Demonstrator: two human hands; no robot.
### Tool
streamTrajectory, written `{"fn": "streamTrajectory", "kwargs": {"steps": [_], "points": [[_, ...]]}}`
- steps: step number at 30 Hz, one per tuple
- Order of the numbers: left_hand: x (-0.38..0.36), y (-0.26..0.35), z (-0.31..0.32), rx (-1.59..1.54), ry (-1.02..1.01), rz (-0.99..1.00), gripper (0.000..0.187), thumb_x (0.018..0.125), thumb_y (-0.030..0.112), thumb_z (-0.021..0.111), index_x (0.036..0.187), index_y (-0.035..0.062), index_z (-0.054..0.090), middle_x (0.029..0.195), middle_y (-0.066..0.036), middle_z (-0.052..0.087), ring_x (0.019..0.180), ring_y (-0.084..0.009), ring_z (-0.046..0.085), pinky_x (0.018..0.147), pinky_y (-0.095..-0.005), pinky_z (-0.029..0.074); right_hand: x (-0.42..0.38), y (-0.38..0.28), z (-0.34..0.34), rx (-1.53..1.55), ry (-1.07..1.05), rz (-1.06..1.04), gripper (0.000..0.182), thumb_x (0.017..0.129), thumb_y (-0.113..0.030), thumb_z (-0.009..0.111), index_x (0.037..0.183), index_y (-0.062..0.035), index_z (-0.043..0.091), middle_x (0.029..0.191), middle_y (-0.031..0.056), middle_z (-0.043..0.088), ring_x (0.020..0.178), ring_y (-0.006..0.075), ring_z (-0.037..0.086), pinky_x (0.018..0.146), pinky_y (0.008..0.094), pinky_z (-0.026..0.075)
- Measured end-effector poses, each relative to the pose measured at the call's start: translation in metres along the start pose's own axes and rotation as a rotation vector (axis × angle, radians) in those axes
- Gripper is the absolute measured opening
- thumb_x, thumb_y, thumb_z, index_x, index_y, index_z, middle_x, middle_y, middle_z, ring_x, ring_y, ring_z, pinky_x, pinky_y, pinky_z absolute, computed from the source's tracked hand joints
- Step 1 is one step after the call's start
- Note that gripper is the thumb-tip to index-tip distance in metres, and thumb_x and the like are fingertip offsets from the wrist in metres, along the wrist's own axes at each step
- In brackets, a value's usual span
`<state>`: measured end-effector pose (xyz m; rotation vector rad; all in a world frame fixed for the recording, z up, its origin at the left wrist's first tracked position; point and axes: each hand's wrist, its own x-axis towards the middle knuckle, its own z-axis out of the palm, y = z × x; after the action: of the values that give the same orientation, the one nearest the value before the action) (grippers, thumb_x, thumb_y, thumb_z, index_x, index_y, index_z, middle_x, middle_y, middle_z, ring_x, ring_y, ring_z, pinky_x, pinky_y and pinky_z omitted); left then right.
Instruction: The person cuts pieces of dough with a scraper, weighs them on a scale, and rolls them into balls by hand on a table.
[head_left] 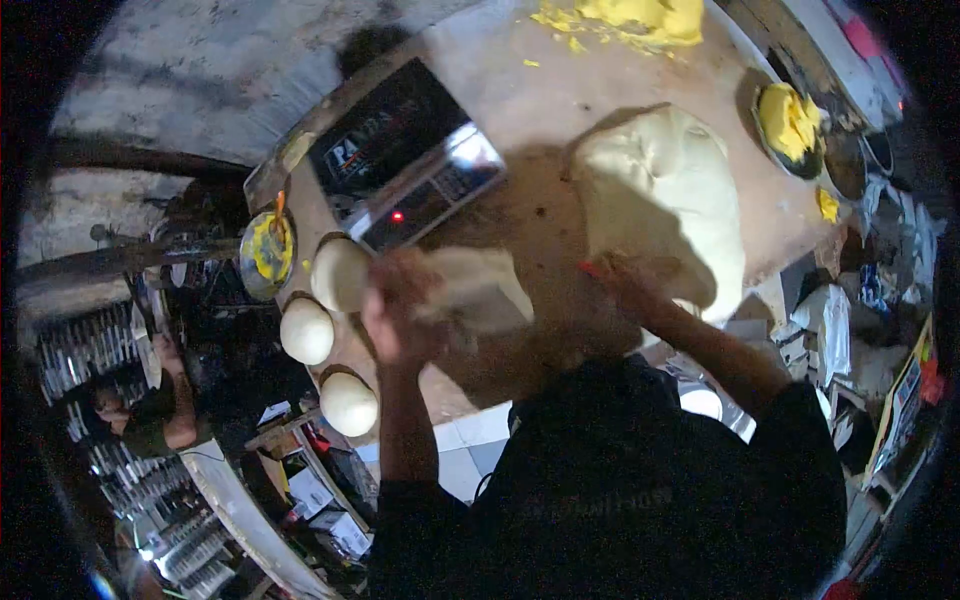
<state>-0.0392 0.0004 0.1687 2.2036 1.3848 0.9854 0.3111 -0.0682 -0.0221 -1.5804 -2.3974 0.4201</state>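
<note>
My left hand (398, 312), smeared by motion, is over the table next to a round dough ball (338, 274), overlapping its right side. Two more dough balls, a middle one (307, 331) and a lower one (348, 404), sit along the table's left edge. Right beside my left hand lies a flat, pale dough piece (485, 285). My right hand (622, 284) is closed at the left edge of a large dough slab (665, 190). A small red tip shows at its fingers; I cannot tell what it belongs to.
A digital scale (400, 160) with a red light stands at the back left. Yellow fat lies in a left bowl (268, 255), a right bowl (790, 125) and a heap (650, 18) at the far edge. Another person (165, 400) is at the far left.
</note>
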Motion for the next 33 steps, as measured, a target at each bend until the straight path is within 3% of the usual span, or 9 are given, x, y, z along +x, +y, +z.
{"fn": "streamTrajectory", "kwargs": {"steps": [4, 9, 13, 15, 17, 22, 23, 28, 33], "points": [[0.125, -0.069, -0.033, 0.041, 0.074, 0.199, 0.053, 0.059, 0.01, 0.078, 0.109, 0.0085, 0.064, 0.112, -0.013, 0.062, 0.093, -0.0299, 0.064, 0.08, -0.0387, 0.054, 0.007, -0.029, -0.025, 0.058, -0.019, 0.123, 0.033, 0.097, -0.025, 0.05, 0.123, -0.0047, 0.054, 0.109, 0.0236, 0.06, 0.096, 0.0407, 0.06, 0.083, 0.0468, 0.051], [0.228, -0.177, -0.009, 0.153, 0.07, 0.417, 0.038, 0.062, 0.008, 0.074, 0.098, 0.006, 0.064, 0.111, -0.014, 0.063, 0.099, -0.0318, 0.064, 0.084, -0.0399, 0.054, 0.003, -0.047, -0.028, -0.106, -0.224, 0.261, 0.036, 0.082, -0.001, 0.05, 0.118, -0.0068, 0.054, 0.093, 0.0148, 0.061, 0.083, 0.0315, 0.065, 0.063, 0.0429, 0.055], [0.232, -0.22, 0.012, 0.087, -0.13, 0.25, 0.046, 0.064, 0.015, 0.074, 0.108, 0.0079, 0.064, 0.113, -0.014, 0.063, 0.106, -0.0338, 0.06, 0.096, -0.0437, 0.047, 0.007, -0.051, -0.035, -0.137, -0.219, 0.169, 0.034, 0.081, 0.0, 0.052, 0.114, -0.0036, 0.053, 0.095, 0.0159, 0.061, 0.084, 0.0325, 0.065, 0.061, 0.0441, 0.054], [0.22, -0.203, -0.001, 0.293, -0.209, 0.32, 0.053, 0.064, 0.018, 0.073, 0.115, 0.0091, 0.062, 0.113, -0.015, 0.062, 0.109, -0.0347, 0.058, 0.101, -0.0448, 0.042, 0.017, -0.064, -0.053, -0.129, -0.246, 0.15, 0.036, 0.081, 0.001, 0.051, 0.117, -0.0014, 0.053, 0.096, 0.0169, 0.061, 0.086, 0.0329, 0.065, 0.062, 0.0452, 0.054], [0.201, -0.15, -0.009, 0.525, 0.014, 0.284, 0.057, 0.063, 0.019, 0.077, 0.116, 0.0077, 0.06, 0.121, -0.016, 0.058, 0.112, -0.0361, 0.056, 0.1, -0.0467, 0.041, 0.005, -0.048, -0.034, -0.085, -0.248, 0.188, 0.043, 0.082, 0.002, 0.05, 0.125, -0.0025, 0.051, 0.096, 0.0179, 0.061, 0.084, 0.0339, 0.065, 0.063, 0.046, 0.054], [0.086, -0.115, 0.097, 0.05, 0.184, 0.09, 0.038, 0.074, 0.018, 0.067, 0.109, 0.0044, 0.063, 0.108, -0.022, 0.061, 0.096, -0.039, 0.061, 0.088, -0.0467, 0.049, -0.004, -0.03, -0.029, -0.018, -0.102, 0.148, 0.043, 0.085, -0.008, 0.052, 0.128, -0.0087, 0.051, 0.108, 0.0146, 0.062, 0.095, 0.0319, 0.064, 0.071, 0.0444, 0.055], [0.051, -0.123, 0.142, -0.14, -0.117, 0.11, 0.035, 0.08, 0.022, 0.063, 0.111, 0.0052, 0.064, 0.103, -0.018, 0.063, 0.093, -0.0346, 0.061, 0.088, -0.0439, 0.048, -0.005, -0.035, -0.043, 0.07, -0.02, 0.172, 0.04, 0.085, -0.01, 0.053, 0.125, -0.0087, 0.051, 0.106, 0.0167, 0.063, 0.092, 0.0348, 0.064, 0.07, 0.0463, 0.054], [-0.048, -0.05, 0.329, -0.118, -0.285, -0.278, 0.035, 0.082, 0.025, 0.067, 0.105, -0.0008, 0.066, 0.098, -0.023, 0.067, 0.092, -0.0356, 0.065, 0.082, -0.0443, 0.052, -0.058, -0.008, -0.054, 0.333, 0.27, 0.597, 0.033, 0.085, -0.016, 0.064, 0.112, -0.0073, 0.048, 0.082, 0.0224, 0.065, 0.076, 0.0462, 0.064, 0.061, 0.0492, 0.051], [-0.081, -0.045, 0.356, -0.397, -0.415, -0.46, 0.038, 0.084, 0.03, 0.065, 0.109, 0.0011, 0.064, 0.092, -0.02, 0.067, 0.087, -0.033, 0.065, 0.078, -0.042, 0.052, -0.097, 0.004, -0.087, 0.377, 0.377, 0.625, 0.041, 0.082, -0.018, 0.071, 0.114, -0.0075, 0.047, 0.082, 0.0227, 0.064, 0.078, 0.0445, 0.064, 0.063, 0.0458, 0.05]]}}
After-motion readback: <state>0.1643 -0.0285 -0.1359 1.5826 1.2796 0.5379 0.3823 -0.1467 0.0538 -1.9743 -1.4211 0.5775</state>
